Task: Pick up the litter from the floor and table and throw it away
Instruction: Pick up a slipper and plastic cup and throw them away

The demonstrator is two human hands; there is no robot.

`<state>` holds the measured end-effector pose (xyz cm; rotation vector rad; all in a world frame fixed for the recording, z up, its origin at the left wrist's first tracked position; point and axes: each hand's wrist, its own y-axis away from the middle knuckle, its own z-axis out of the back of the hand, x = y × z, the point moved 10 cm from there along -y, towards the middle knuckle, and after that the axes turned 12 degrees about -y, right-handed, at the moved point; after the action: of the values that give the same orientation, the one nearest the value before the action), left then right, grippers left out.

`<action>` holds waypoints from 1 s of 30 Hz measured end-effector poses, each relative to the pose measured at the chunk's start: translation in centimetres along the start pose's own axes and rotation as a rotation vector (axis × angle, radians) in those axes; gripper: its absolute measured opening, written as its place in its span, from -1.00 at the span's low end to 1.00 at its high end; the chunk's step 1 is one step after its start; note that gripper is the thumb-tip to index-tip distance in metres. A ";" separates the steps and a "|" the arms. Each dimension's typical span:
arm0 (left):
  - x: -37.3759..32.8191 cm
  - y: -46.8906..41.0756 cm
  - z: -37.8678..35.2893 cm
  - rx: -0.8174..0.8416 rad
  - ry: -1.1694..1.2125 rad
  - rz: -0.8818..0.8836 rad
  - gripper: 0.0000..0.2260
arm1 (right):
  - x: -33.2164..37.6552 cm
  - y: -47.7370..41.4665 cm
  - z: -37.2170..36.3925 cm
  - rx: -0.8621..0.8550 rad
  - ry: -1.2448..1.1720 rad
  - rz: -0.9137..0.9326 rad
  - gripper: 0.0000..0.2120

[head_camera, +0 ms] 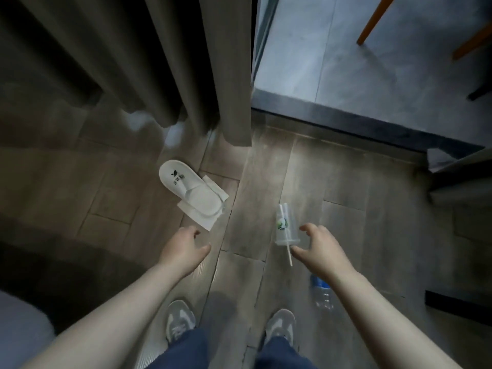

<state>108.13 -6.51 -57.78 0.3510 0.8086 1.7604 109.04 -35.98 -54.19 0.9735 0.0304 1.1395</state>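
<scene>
Noting cup [284,227] lying flat, axis running away, straw [289,255] end nearest. Finding right hand [320,245] hovering just right of cup, spread, empty; left hand [183,249] open, well left.

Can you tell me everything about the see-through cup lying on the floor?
The clear plastic cup lies on its side on the grey wood-look floor, looking empty. It has a green and blue logo, a clear lid and a white straw poking out toward the person. The right hand is spread open beside its lid end; whether it touches is unclear.
</scene>
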 end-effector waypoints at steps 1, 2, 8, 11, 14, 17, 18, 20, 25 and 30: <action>0.5 -2.1 -1.4 -0.012 0.002 0.001 -0.57 | -0.8 -2.0 -1.5 -0.002 0.004 -0.003 -0.48; 1.2 -4.2 -2.7 -0.023 0.007 0.005 -0.57 | -1.7 -4.0 -2.9 -0.003 0.004 -0.009 -0.47; 5.5 -16.9 -9.5 -0.098 0.036 0.028 -0.41 | -6.4 -14.9 -10.9 0.014 0.085 0.020 -0.36; 6.0 -21.5 -12.2 -0.173 0.089 -0.043 -0.37 | -6.4 -19.4 -13.6 -0.027 0.157 0.154 -0.29; 6.6 -24.1 -13.4 -0.281 0.073 -0.079 -0.30 | -5.7 -22.5 -14.3 -0.121 0.224 0.261 -0.27; 8.1 -25.0 -13.3 -0.378 0.141 -0.084 -0.32 | -5.8 -23.7 -14.1 -0.172 0.236 0.278 -0.22; 8.8 -25.1 -13.1 -0.387 0.176 -0.072 -0.32 | -6.1 -23.7 -13.8 -0.189 0.234 0.276 -0.20; 10.2 -25.5 -12.7 -0.393 0.207 -0.031 -0.35 | -6.5 -23.2 -13.3 -0.224 0.208 0.264 -0.18; 11.6 -26.1 -11.7 -0.434 0.189 0.098 -0.28 | -8.9 -22.2 -13.8 -0.237 0.110 0.204 -0.08; 11.4 -27.0 -11.2 -0.409 0.185 0.148 -0.24 | -9.2 -22.3 -16.5 -0.130 0.070 0.214 0.07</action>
<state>117.04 4.31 -85.87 -0.0267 0.5393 2.0658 113.55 -34.28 -83.06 0.8356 -0.0928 1.3548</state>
